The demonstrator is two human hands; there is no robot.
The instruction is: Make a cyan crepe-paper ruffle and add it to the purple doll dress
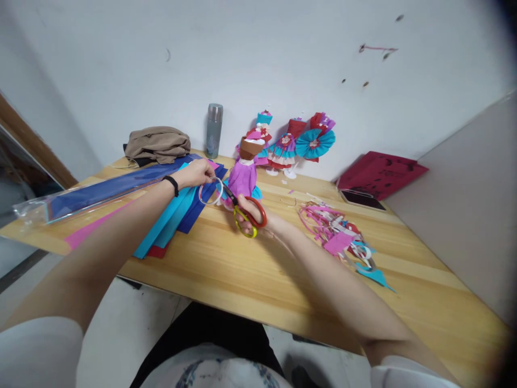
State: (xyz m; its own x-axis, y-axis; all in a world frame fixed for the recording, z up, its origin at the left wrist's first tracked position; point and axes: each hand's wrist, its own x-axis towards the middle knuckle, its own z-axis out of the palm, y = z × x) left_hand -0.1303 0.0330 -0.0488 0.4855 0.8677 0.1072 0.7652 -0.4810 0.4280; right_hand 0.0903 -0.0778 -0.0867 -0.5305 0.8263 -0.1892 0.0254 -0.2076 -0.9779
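My left hand (197, 172) has its fingers closed on the upper edge of a narrow white tape roll (210, 203), held above the strips of paper. Close by on the right, my right hand (247, 207) grips scissors (233, 200) with one red and one yellow handle. Their dark blades point up and left toward the roll; whether they touch it I cannot tell. Just behind the scissors stands a small figure in a purple paper dress (242, 177) with a brown top. Blue and turquoise paper strips (167, 218) lie under my left forearm.
At the back are several paper-dressed figures (285, 148) and a grey flask (214, 132). Brown cloth (157, 144) and a plastic-wrapped blue pack (105, 191) lie left. On the right are paper scraps (341, 240), a phone-like device (362, 200) and a dark pink bag (382, 178).
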